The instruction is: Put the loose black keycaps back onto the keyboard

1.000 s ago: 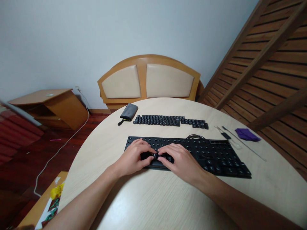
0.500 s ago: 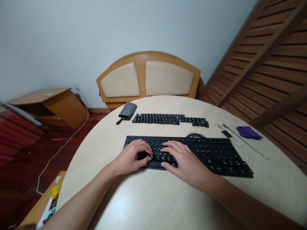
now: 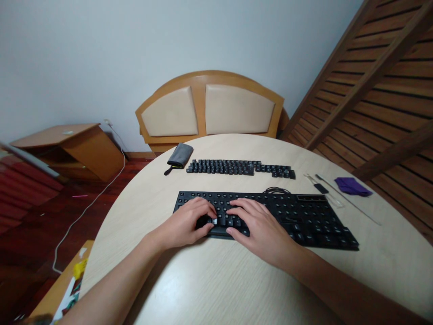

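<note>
A black keyboard [image 3: 304,216] lies across the round table [image 3: 216,280] in front of me. My left hand [image 3: 184,223] is curled over its left part, fingers bent down onto the keys and thumb at the front edge. My right hand [image 3: 260,228] lies flat beside it, fingers stretched over the middle keys, with the fingertips of both hands almost meeting. Behind the keyboard, a row of loose black keycaps [image 3: 237,168] is laid out on the table.
A grey pouch [image 3: 181,155] sits left of the keycap row. At the right lie small tools [image 3: 321,187], a thin rod [image 3: 352,203] and a purple cloth [image 3: 352,186]. A padded headboard [image 3: 209,108] stands behind the table, slatted wood at the right, a cabinet [image 3: 67,144] at the left.
My right hand has slid slightly right and flattened over the keys, uncovering a few between the hands. The left hand has stayed in place. The view has tilted a little.
</note>
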Tool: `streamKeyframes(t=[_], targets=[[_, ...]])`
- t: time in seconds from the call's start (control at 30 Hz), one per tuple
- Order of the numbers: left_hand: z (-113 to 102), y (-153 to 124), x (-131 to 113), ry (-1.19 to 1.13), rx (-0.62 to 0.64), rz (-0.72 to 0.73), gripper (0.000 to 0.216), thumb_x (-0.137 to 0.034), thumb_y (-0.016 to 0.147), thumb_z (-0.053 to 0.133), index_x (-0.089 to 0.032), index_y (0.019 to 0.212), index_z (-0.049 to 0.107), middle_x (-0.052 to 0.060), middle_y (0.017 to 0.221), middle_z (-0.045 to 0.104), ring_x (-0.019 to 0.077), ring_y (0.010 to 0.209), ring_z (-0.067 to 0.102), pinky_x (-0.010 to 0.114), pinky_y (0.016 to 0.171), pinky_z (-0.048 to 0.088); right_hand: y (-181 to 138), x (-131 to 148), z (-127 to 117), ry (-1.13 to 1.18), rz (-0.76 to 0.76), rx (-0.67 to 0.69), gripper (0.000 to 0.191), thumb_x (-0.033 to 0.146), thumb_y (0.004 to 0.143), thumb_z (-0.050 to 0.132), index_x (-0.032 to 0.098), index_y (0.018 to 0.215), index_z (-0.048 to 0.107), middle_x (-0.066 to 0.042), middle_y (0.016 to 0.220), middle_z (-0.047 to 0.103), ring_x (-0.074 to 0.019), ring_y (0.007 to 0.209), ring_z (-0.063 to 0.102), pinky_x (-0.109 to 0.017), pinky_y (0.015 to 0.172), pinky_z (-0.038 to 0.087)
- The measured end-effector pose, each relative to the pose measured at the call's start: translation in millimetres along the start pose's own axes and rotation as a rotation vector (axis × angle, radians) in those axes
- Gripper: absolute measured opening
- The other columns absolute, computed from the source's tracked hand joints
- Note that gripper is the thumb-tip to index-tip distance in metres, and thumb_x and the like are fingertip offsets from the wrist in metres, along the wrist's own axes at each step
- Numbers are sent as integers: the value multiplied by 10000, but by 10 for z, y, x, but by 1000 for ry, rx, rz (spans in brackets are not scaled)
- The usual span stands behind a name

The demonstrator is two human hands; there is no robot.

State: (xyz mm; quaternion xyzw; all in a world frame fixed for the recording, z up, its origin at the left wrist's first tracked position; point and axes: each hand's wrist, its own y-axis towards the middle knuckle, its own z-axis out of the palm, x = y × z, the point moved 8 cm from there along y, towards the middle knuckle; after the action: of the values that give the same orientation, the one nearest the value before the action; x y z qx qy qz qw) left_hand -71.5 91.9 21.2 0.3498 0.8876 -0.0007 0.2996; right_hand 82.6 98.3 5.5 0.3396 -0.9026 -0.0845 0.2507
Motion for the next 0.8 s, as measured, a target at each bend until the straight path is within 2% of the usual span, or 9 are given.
streamKeyframes(t=[0.2, 0.37, 0.5, 0.8], targets=[[0, -2, 27, -36, -19, -24, 117, -191, 905, 611, -215, 1019, 604, 63, 1090, 667, 227, 1054, 597, 393, 957, 478, -3, -1, 6, -2, 7, -12, 291, 320, 868, 690, 245, 1148, 675, -73, 1330, 626, -290, 1265, 534, -501, 1067, 439], [-30, -41, 188, -103, -62, -141, 123, -223, 921, 603, -215, 1041, 622, 50, 1053, 684, 209, 973, 630, 365, 898, 500, -3, 6, -1, -5, 12, -12, 257, 341, 905, 648, 243, 1141, 678, -73, 1328, 628, -285, 1269, 534, -504, 1071, 436], [-54, -50, 270, -137, -82, -198, 121, -232, 924, 599, -212, 1040, 629, 36, 1034, 701, 202, 946, 649, 357, 884, 501, -4, 12, 0, -28, 23, -19, 292, 357, 878, 685, 233, 1142, 680, -76, 1334, 627, -291, 1276, 528, -505, 1078, 433], [-28, -42, 216, -165, -51, -138, 120, -224, 923, 619, -212, 1038, 648, 44, 1064, 690, 198, 990, 639, 358, 925, 493, -30, 83, 24, -69, 22, -38, 281, 336, 886, 660, 214, 1138, 682, -102, 1327, 638, -309, 1282, 531, -528, 1086, 424]])
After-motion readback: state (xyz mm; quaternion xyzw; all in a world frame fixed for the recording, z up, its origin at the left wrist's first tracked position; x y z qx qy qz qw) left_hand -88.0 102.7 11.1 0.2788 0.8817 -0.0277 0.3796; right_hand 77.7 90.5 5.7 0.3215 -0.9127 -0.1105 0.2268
